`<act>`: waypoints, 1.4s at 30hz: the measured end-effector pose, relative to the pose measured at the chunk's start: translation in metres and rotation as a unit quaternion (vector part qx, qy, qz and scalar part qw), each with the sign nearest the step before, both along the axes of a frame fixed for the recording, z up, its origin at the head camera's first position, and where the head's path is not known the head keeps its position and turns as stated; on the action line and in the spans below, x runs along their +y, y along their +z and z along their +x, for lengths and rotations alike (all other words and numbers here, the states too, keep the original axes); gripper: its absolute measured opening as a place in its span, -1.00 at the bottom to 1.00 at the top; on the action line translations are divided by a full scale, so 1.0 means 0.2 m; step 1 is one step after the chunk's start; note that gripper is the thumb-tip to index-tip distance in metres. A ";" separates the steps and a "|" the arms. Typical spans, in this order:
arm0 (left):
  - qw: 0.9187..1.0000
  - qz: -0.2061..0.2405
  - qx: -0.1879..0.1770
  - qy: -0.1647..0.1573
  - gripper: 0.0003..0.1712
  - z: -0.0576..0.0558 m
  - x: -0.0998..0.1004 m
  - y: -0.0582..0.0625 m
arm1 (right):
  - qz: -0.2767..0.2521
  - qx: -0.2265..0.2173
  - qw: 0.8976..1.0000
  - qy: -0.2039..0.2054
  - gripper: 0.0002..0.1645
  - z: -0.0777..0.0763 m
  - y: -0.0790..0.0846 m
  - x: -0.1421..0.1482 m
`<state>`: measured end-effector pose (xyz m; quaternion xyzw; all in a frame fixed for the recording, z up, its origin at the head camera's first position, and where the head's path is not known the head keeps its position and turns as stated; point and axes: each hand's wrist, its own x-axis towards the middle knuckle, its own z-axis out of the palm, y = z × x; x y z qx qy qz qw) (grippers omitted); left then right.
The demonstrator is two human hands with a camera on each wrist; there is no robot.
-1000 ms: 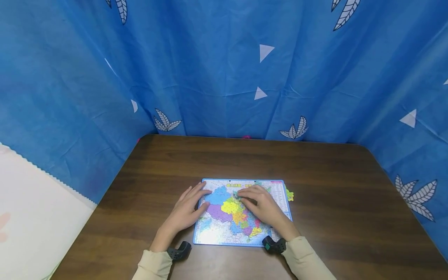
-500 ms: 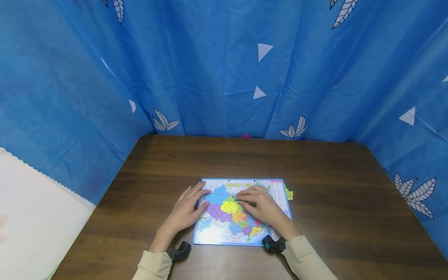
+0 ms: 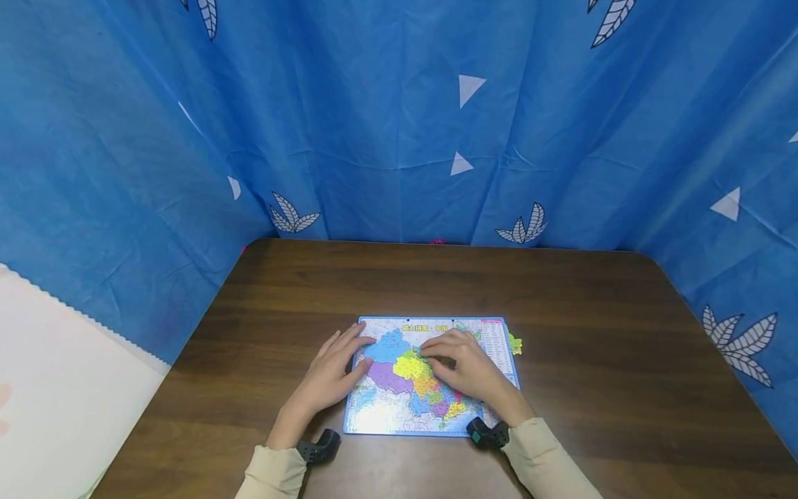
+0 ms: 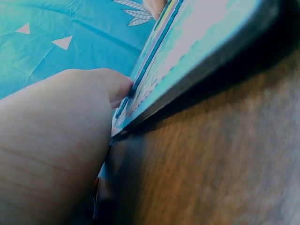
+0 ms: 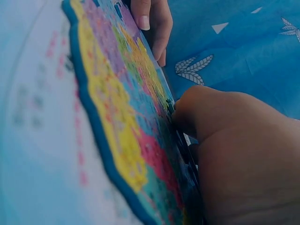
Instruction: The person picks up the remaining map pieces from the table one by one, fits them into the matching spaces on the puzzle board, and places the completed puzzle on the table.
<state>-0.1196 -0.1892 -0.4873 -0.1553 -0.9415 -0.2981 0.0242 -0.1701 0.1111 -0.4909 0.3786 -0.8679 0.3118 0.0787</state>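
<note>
A map puzzle board (image 3: 399, 424) with a blue rim lies on the table, its coloured pieces forming a map of China. My left hand (image 3: 330, 372) rests on the board's left side, fingers spread and fairly straight, with the thumb over the purple piece (image 3: 389, 378). At the map's upper middle, my right hand (image 3: 463, 362) pinches a small green puzzle piece (image 3: 417, 352) between thumb and fingers, right above the yellow piece (image 3: 408, 366). Most of that green piece is hidden by the fingertips. In the right wrist view, the right thumb (image 5: 190, 110) reaches down to the map.
A yellow-green puzzle piece (image 3: 515, 344) sticks out past the board's right edge. The brown wooden table (image 3: 598, 360) extends around the board, with a blue curtain (image 3: 386, 125) behind it. White cloth (image 3: 68, 388) hangs at the left. Black wrist cameras (image 3: 320, 447) sit on both wrists.
My right fingertips have lowered slightly toward the yellow piece, and the small green piece now sits flatter against the map. The left hand stays in place.
</note>
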 end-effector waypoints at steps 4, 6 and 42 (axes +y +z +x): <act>1.000 0.001 0.004 0.001 -0.51 0.00 0.00 0.00 | 0.006 -0.009 1.000 -0.007 -0.76 0.00 0.00 0.00; 1.000 -0.002 0.005 0.002 -0.51 -0.01 0.00 -0.01 | 0.008 -0.009 1.000 -0.009 -0.76 0.00 0.00 0.00; 1.000 -0.007 -0.007 0.003 -0.51 -0.01 0.00 -0.01 | 0.025 -0.051 0.998 -0.038 -0.65 0.02 0.01 0.00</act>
